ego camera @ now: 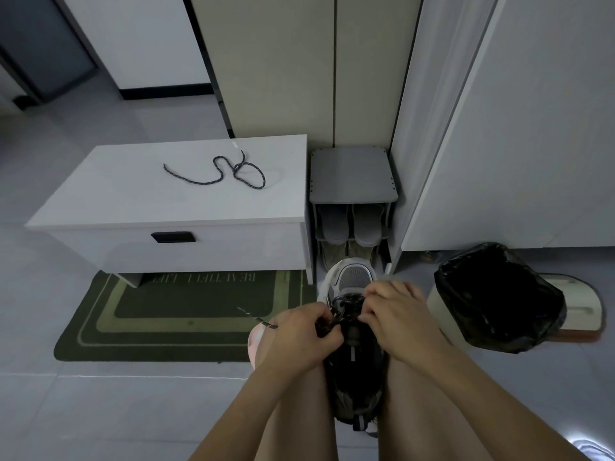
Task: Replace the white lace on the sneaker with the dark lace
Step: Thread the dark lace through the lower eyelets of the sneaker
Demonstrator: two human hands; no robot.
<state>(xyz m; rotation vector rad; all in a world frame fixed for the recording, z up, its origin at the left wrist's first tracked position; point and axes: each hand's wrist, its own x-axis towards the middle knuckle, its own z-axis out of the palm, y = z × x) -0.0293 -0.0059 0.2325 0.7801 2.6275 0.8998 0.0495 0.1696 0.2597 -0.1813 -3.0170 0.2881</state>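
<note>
Two hands crowd the lacing of the sneaker (pixel 352 277), which sits between the person's legs with its toe pointing away. The left hand (pixel 299 331) is curled round the dark lace (pixel 346 306), whose free tip sticks out to the left; the right hand (pixel 396 314) pinches the same lace at the eyelets with bent fingertips; a second dark lace (pixel 216 174) lies loose on the white bench (pixel 166 207), well apart. A sharp tug could likely drag the tip back out of its hole; the fingers hide the upper eyelets, so a skipped hole or twisted crossing may pass unnoticed; uneven pulling would leave one end short; the shoe, braced only by the legs, may twist under the pull.
</note>
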